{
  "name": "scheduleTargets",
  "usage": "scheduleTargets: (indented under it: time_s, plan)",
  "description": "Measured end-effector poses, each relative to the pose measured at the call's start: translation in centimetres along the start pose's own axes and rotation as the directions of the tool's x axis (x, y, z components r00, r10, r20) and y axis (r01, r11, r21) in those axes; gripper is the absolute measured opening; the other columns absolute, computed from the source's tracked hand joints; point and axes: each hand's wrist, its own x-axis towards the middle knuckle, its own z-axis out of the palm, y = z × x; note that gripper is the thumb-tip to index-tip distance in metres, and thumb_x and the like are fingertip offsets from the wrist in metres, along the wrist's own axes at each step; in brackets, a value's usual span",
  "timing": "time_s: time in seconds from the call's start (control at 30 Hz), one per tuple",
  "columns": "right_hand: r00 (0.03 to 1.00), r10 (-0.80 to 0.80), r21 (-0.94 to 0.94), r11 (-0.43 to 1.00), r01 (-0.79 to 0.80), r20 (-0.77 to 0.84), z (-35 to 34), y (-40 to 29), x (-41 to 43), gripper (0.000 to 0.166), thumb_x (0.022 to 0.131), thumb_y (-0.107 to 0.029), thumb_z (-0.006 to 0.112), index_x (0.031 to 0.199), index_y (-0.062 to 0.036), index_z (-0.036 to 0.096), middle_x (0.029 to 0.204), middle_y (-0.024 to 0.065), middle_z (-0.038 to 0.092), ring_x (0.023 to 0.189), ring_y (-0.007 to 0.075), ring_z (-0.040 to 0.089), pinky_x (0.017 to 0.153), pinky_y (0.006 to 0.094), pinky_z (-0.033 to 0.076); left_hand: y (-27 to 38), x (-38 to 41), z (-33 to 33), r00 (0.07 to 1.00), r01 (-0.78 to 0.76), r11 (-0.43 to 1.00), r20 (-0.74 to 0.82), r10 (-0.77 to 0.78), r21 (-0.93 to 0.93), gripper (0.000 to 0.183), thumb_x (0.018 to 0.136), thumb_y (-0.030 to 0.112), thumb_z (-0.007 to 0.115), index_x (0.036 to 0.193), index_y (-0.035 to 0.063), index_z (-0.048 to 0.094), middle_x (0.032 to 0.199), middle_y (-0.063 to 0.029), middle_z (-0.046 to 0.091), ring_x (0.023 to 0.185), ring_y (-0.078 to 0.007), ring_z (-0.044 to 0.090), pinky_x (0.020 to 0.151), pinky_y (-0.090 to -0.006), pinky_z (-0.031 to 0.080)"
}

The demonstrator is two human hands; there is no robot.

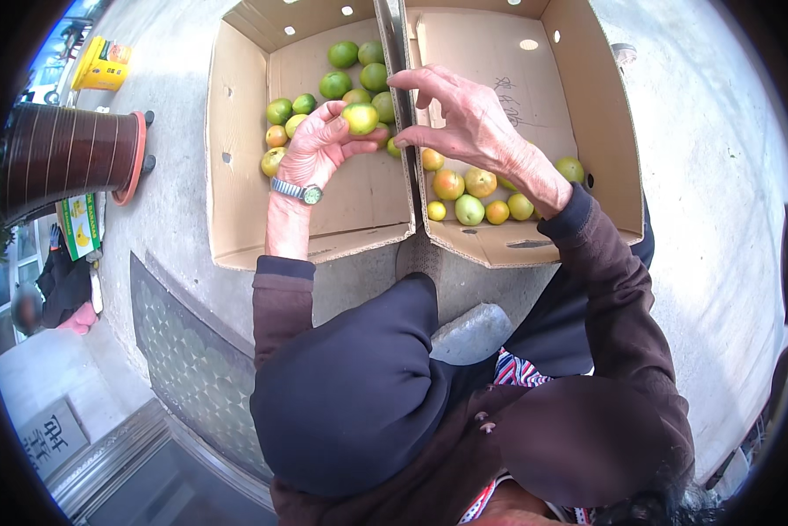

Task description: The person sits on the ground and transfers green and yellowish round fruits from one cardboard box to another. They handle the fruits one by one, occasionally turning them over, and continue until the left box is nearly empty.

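My left hand (318, 144), a watch on its wrist, holds a yellow-green round fruit (360, 119) over the left cardboard box (361, 197). Whether the fruit is a citrus or an unripe tomato, I cannot tell. Several green and yellowish fruits (335, 85) lie in that box, partly hidden behind the hand. My right hand (466, 112) hovers over the adjoining walls of the two boxes, thumb and fingers apart, holding nothing. In the right cardboard box (532, 79), orange, yellow and pale green fruits (469, 210) gather at the near end, some covered by my right forearm.
Between my legs lies a grey stone (473, 334). To the left are a dark mat (190, 355), a large brown ribbed pot (72, 151) on a wheeled base and a yellow bucket (103, 66). A person (65, 283) appears at the far left.
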Motion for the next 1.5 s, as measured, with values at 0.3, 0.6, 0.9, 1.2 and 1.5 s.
scheduleTargets:
  time_s: [0.3, 0.6, 0.9, 1.2, 1.5]
  plan:
    - [0.989, -0.03, -0.067, 0.998, 0.02, -0.148, 0.2, 1.2, -0.4, 0.035, 0.075, -0.018, 0.068, 0.108, -0.0102, 0.057, 0.093, 0.0084, 0.055, 0.086, 0.0256, 0.06, 0.072, 0.0365, 0.05, 0.8, 1.6, 2.8, 0.983, -0.157, 0.965, -0.061, 0.173, 0.209, 0.026, 0.086, 0.016, 0.065, 0.104, 0.0034, 0.052, 0.106, -0.0181, 0.06, 0.093, -0.0277, 0.064, 0.078, -0.0356, 0.055]
    - [0.753, 0.541, -0.39, 0.829, -0.401, 0.374, 3.2, 12.2, -4.8, 0.03, 0.068, -0.007, 0.059, 0.097, -0.0026, 0.054, 0.086, 0.0185, 0.061, 0.087, 0.0351, 0.059, 0.073, 0.0419, 0.046, -2.1, 1.5, -7.8, 0.761, 0.529, 0.035, -0.492, 0.422, 0.848, 0.042, 0.066, 0.014, 0.076, 0.105, 0.0041, 0.063, 0.092, -0.0139, 0.067, 0.087, -0.0264, 0.064, 0.081, -0.0347, 0.051]
    - [0.695, 0.549, -0.367, 0.834, -0.412, 0.464, 5.1, 13.2, -6.3, 0.032, 0.063, -0.008, 0.065, 0.093, -0.0043, 0.053, 0.084, 0.0162, 0.06, 0.083, 0.0348, 0.059, 0.068, 0.0424, 0.046, -6.0, 1.7, -8.9, 0.897, 0.442, -0.383, -0.399, 0.189, 0.811, 0.073, 0.06, 0.015, 0.078, 0.126, 0.0112, 0.045, 0.122, -0.0173, 0.051, 0.109, -0.0364, 0.052, 0.092, -0.0419, 0.044]
    - [0.613, 0.57, -0.395, 0.822, -0.411, 0.547, 4.9, 13.0, -6.4, 0.04, 0.06, -0.011, 0.072, 0.097, -0.0061, 0.057, 0.091, 0.012, 0.063, 0.092, 0.0303, 0.06, 0.074, 0.0399, 0.049, -3.7, 3.5, -6.6, 0.713, 0.695, 0.031, -0.694, 0.099, 0.718, 0.06, 0.065, 0.015, 0.076, 0.119, 0.0081, 0.051, 0.102, -0.0143, 0.06, 0.085, -0.0265, 0.064, 0.069, -0.0354, 0.054]
    - [0.8, 0.501, -0.417, 0.838, -0.352, 0.331, -0.2, 7.0, -1.2, 0.049, 0.065, -0.011, 0.071, 0.113, -0.0078, 0.058, 0.098, 0.0132, 0.063, 0.101, 0.0286, 0.059, 0.079, 0.0388, 0.049, 1.4, 0.7, -2.0, 0.979, 0.098, 0.995, -0.177, -0.099, -0.012, 0.049, 0.084, 0.023, 0.066, 0.118, -0.0053, 0.046, 0.11, -0.0248, 0.057, 0.095, -0.0342, 0.062, 0.074, -0.0344, 0.056]
